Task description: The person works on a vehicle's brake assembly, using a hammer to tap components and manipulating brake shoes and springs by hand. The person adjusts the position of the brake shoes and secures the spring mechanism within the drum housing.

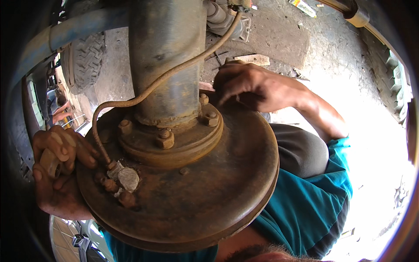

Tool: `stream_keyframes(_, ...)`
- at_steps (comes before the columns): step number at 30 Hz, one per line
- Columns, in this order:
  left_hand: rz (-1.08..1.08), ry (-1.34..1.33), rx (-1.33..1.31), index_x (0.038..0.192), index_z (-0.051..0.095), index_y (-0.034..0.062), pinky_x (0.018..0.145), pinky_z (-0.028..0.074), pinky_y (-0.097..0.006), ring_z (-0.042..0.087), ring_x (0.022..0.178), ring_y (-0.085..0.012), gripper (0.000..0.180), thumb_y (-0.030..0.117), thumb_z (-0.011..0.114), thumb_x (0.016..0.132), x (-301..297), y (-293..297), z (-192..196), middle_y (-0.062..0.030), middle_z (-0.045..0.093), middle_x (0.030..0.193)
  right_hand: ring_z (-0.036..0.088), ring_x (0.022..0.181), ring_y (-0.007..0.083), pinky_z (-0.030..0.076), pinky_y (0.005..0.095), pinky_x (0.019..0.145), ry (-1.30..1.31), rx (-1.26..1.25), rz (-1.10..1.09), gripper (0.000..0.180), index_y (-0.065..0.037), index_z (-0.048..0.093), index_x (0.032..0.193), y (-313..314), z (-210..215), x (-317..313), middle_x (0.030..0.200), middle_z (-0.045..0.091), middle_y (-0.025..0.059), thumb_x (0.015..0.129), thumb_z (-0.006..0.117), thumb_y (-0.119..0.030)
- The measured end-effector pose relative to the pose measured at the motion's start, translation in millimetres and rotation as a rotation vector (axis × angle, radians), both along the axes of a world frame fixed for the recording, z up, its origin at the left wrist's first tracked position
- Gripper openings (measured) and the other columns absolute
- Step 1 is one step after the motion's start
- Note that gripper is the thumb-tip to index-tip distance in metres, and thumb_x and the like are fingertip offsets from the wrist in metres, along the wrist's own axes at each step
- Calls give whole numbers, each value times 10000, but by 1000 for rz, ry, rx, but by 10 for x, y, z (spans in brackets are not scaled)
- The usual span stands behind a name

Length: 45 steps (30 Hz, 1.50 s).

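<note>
A rusty brake backing plate (205,192) fills the middle, bolted through a flange to a thick axle tube (168,52). My left hand (65,170) is at its left edge, fingers curled round a small nut-like metal piece (51,163); the part inside the palm is hidden. Beside that hand, a thin brake line (152,87) runs down to a fitting (128,179) on the plate. My right hand (257,87) is bent at the plate's far right rim, fingers curled in. Whatever those fingers hold, if anything, is dark and hard to make out.
Rusty bolts (165,139) stand up from the flange. Behind it are a treaded tyre (88,61), a bluish bar (83,28) and a wood scrap (253,59) on the dirt floor. My knee (301,150) is beside the plate. Another person's arm (61,112) shows far left.
</note>
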<state>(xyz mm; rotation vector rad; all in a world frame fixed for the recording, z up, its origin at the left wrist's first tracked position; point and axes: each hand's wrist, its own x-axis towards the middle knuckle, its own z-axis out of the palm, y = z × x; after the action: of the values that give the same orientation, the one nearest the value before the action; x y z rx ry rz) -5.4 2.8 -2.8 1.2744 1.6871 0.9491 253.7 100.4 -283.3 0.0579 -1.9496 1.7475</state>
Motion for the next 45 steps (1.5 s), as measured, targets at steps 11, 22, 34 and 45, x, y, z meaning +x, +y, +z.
stream_keyframes(11,84,10,68,965,502,27,616,472,-298,513,611,-183,480,494,415,1036,105,-35,-27,-100,494,698,687,1086,370,555,468,975,75,-217,206,325,-28,775,1119,20,-172,176,1106,720,215,840,641,68)
stream_keyframes(22,81,53,87,928,504,36,588,462,-288,505,585,-173,512,522,388,1036,94,-16,-72,-93,483,677,702,1012,383,549,464,891,95,-129,176,199,26,745,1043,163,324,396,1049,722,195,849,702,14)
stream_keyframes(34,130,23,82,896,522,28,575,468,-290,490,547,-157,497,493,409,1028,163,-6,-22,-62,433,676,718,969,398,527,502,914,218,-115,181,210,35,737,1021,147,673,420,966,743,202,849,707,-81)
stream_keyframes(45,63,17,85,901,520,30,596,465,-314,475,554,-167,500,499,396,1020,61,17,-68,-42,415,685,709,931,321,546,454,869,238,174,-289,330,74,739,1161,195,922,275,1034,727,199,1008,576,-169)
